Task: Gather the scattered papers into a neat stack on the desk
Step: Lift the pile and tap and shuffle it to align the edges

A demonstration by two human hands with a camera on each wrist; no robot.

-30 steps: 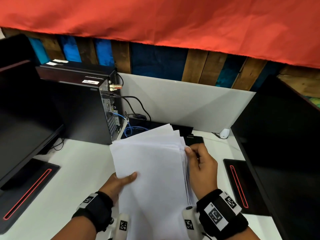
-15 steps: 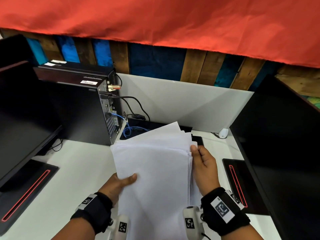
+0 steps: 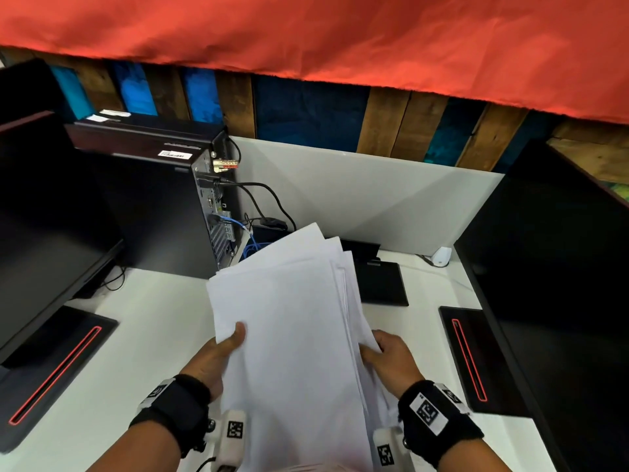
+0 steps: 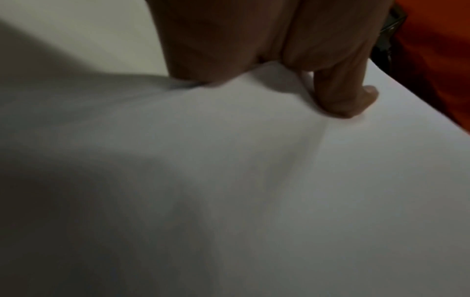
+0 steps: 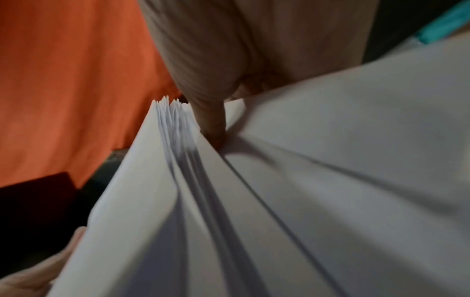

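Both hands hold the papers (image 3: 289, 335) up off the white desk (image 3: 136, 335), a loose sheaf of white sheets, tilted so its far end fans out unevenly beyond the fingertips. The left hand (image 3: 211, 359) grips the sheaf's left edge, thumb pressed flat on the top sheet and the other fingers hidden underneath (the left wrist view shows the thumb (image 4: 340, 94) bearing down on the paper). The right hand (image 3: 391, 359) holds the right edge lower down, its fingers curled in among the sheets; in the right wrist view one finger (image 5: 211, 118) is tucked between separated layers, whose edges splay apart just beside it. Past the right fingertips a black flat device (image 3: 381, 284) lies on the desk, and beyond the left fingertips stands a black computer tower (image 3: 153, 206)
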